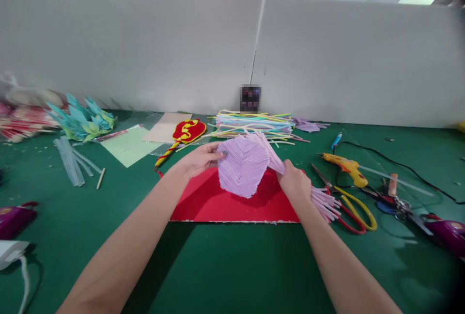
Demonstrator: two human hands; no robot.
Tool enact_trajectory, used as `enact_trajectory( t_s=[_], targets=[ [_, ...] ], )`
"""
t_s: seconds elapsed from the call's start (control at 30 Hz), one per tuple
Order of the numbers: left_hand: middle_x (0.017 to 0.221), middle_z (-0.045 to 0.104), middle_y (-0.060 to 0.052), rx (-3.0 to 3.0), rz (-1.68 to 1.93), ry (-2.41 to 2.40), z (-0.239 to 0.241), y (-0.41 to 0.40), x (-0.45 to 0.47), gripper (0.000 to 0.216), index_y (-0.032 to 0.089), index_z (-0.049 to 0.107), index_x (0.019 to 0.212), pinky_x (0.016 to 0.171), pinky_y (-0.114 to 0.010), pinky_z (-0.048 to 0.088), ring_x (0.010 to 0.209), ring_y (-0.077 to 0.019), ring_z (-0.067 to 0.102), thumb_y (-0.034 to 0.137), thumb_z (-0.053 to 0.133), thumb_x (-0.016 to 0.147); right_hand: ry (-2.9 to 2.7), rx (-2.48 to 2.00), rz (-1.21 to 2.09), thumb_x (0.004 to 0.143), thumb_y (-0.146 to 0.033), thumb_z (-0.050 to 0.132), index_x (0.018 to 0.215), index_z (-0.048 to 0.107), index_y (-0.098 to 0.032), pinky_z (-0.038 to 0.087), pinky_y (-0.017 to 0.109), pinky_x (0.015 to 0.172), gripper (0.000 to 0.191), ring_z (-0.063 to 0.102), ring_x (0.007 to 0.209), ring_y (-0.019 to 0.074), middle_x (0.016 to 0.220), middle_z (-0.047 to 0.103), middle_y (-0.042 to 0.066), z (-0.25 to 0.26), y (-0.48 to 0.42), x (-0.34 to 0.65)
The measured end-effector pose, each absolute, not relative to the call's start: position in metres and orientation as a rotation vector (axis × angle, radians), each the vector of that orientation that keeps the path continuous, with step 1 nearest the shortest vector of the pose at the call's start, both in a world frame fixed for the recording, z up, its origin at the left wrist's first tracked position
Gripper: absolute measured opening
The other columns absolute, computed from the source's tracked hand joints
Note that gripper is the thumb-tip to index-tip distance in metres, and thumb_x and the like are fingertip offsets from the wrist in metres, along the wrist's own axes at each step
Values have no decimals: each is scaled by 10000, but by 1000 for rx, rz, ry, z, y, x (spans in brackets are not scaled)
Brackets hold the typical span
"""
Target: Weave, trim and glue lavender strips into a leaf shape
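A lilac fan-shaped piece made of pipe cleaners (242, 168) is held up above a red board (232, 207). My left hand (203, 159) pinches its left edge between thumb and fingers. At the piece's right side, my right hand (294, 180) is wrapped round a bundle of lilac pipe cleaners (271, 151). The bundle's upper ends reach the top right of the piece; whether they are joined to it I cannot tell. More lilac stems (325, 203) stick out beyond my right wrist, over the board's right end.
Scissors (348, 202) and a yellow glue gun (345, 166) with its cord lie at right. Behind are a pile of coloured pipe cleaners (254, 125) and a red-and-yellow fan ornament (189, 131). Teal paper-like leaves (83, 117) stand at left. A white partition (145, 47) closes the table's back.
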State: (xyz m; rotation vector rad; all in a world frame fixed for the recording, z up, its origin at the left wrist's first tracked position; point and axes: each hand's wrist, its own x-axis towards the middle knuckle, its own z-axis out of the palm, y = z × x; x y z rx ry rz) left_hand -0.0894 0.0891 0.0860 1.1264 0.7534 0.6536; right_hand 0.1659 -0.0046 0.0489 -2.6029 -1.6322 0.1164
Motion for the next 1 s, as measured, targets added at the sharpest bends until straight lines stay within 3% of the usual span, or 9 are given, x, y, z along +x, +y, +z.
enact_trajectory(
  t_s=[0.43,0.77,1.0],
  targets=[
    [989,667,-38,1098,672,854,91,86,-86,322,187,643,991,723,-209,475,811,-110,610,160,722,679,-1620,-2591,112,864,-326,387,1025,498,-199,414,316,656,233,647,809,264,849,667,106,49,-4,165],
    [733,648,-10,859,786,896,88,89,-80,164,147,635,788,650,-206,477,648,-97,587,26,593,686,-1593,-2617,138,851,-286,389,1038,513,-201,412,311,673,241,644,829,265,861,665,99,51,-3,164],
    [967,672,-16,934,734,843,87,86,-81,523,251,599,1157,671,-206,473,760,-109,602,15,571,691,-1592,-2610,127,841,-279,398,1029,511,-199,414,313,664,234,644,814,261,849,664,102,50,-4,164]
  ],
)
